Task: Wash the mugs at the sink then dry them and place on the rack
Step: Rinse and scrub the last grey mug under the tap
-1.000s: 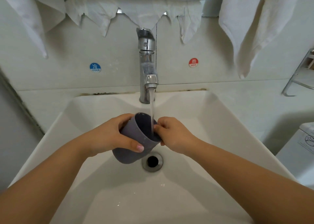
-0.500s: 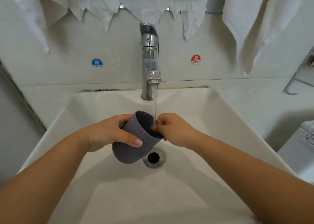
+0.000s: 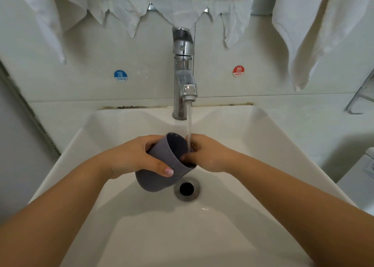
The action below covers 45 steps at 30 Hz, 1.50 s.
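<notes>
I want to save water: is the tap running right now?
Running. A stream falls from the faucet spout onto the grey mug, which the left hand grips and the right hand rubs at the rim.

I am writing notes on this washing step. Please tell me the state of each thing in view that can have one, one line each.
Faucet: on, water running.
Mug: tilted over the sink, mouth toward the stream.
Left hand: wrapped round the mug's body.
Right hand: at the rim, fingers reaching inside; its grip cannot be made out.
Drain: open, no plug.
Sink: wet, not filled.
Towels: hanging above.
</notes>
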Each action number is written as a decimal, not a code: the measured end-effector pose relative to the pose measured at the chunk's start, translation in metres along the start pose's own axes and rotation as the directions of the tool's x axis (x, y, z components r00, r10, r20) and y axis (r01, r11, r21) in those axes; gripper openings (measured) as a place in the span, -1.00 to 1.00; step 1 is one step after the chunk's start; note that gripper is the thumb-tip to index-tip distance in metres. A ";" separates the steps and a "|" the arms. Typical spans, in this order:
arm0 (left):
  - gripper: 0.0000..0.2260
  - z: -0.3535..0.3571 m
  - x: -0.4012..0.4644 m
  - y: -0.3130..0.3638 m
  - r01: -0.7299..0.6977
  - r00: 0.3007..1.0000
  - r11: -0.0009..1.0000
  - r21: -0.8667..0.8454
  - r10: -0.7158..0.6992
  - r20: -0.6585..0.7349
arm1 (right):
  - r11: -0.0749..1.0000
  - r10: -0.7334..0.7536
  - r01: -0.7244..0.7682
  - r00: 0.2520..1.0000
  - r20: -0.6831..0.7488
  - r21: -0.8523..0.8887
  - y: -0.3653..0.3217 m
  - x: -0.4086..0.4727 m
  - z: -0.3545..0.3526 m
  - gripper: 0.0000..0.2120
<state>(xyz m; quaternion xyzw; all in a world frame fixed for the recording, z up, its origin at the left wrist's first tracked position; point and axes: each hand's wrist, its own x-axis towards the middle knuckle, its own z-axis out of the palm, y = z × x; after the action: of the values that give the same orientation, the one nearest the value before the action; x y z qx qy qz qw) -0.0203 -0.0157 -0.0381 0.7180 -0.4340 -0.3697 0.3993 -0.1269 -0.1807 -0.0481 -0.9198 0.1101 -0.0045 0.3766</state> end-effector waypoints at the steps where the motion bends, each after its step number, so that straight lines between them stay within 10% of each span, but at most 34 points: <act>1: -0.37 -0.001 0.000 -0.001 0.008 1.000 1.000 -0.004 -0.008 0.021 | 1.000 0.001 -0.002 0.999 0.044 0.019 0.000 -0.002 -0.001 -0.89; 6: -0.39 0.002 0.002 -0.002 0.038 0.993 0.998 -0.046 -0.033 0.110 | 0.998 0.021 -0.024 0.998 0.059 0.049 0.003 -0.007 -0.001 -0.95; 10: -0.45 0.004 0.002 -0.001 0.071 0.987 0.994 -0.086 -0.057 0.151 | 0.996 0.069 -0.072 0.995 -0.066 -0.050 0.004 -0.008 -0.002 -0.62; 22: -0.16 0.036 0.004 0.012 -0.013 0.925 0.932 0.363 0.149 -0.350 | 0.868 0.321 -0.287 0.947 -0.017 0.404 0.004 -0.014 0.004 -0.78; 28: -0.27 0.026 -0.002 0.013 -0.079 0.942 0.942 0.327 0.178 -0.285 | 0.939 0.194 -0.175 0.980 -0.037 0.295 0.003 -0.011 0.003 -0.95; 34: -0.25 0.020 -0.001 0.011 -0.088 0.961 0.949 0.304 0.160 -0.223 | 0.992 0.098 -0.078 0.974 -0.203 0.103 0.007 -0.010 0.004 -0.61; 39: -0.31 0.016 -0.001 0.006 -0.086 0.970 0.946 0.311 0.151 -0.192 | 0.957 0.122 -0.124 0.992 0.024 0.262 0.007 -0.012 0.008 -0.88; 45: -0.40 0.013 0.003 0.003 -0.090 0.987 0.968 0.236 0.118 -0.107 | 0.963 0.151 -0.126 0.985 -0.089 0.239 0.009 -0.009 0.014 -0.59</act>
<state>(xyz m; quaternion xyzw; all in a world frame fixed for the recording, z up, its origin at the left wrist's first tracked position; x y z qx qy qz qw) -0.0320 -0.0223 -0.0412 0.7565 -0.4863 -0.2517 0.3576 -0.1360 -0.1758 -0.0634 -0.8578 0.1927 -0.0398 0.4749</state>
